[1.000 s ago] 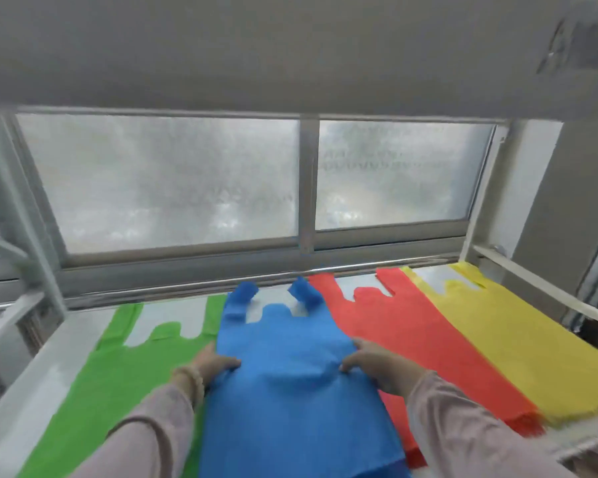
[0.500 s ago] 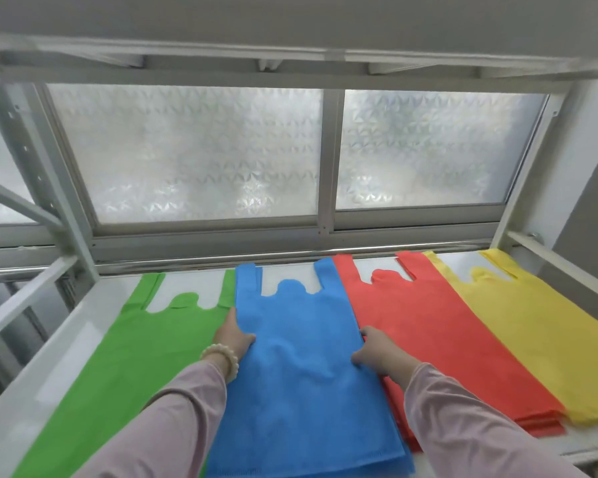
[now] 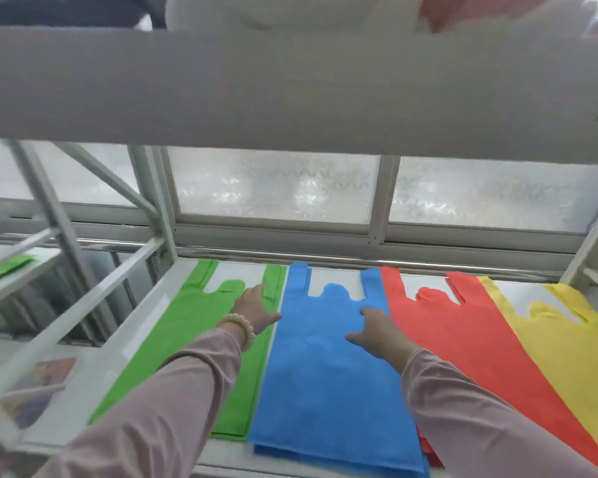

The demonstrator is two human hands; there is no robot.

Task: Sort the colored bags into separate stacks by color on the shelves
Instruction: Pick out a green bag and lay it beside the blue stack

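**Four colour stacks side by side, both hands laid flat**

The white shelf [image 3: 142,339] runs below a frosted window [image 3: 273,191], and the beam [image 3: 290,88] of the level above crosses the top of the view. Four stacks of bags lie flat on the shelf with their handles toward the window. From left to right they are the green stack [image 3: 173,339], blue stack [image 3: 325,374], red stack [image 3: 463,339] and yellow stack [image 3: 573,346], each touching or slightly overlapping its neighbour. The blue stack's near edge shows several layers, a little stepped. A separate green bag [image 3: 4,267] lies on a neighbouring rack at far left.

The left hand [image 3: 254,307] rests on the green stack's right edge, just beside the blue. The right hand [image 3: 377,331] rests on the blue stack toward its red side. Each grip is spread, fingers straight, pinching nothing. A bead bracelet [image 3: 239,327] circles the left wrist.

The bags look like thin non-woven fabric, so probably light, soft and limp. They are likely to slide over one another and to fold if lifted by one corner. Flat palms suit squaring a stack. To move a bag, pinching both handle loops or both side edges should keep it flat.
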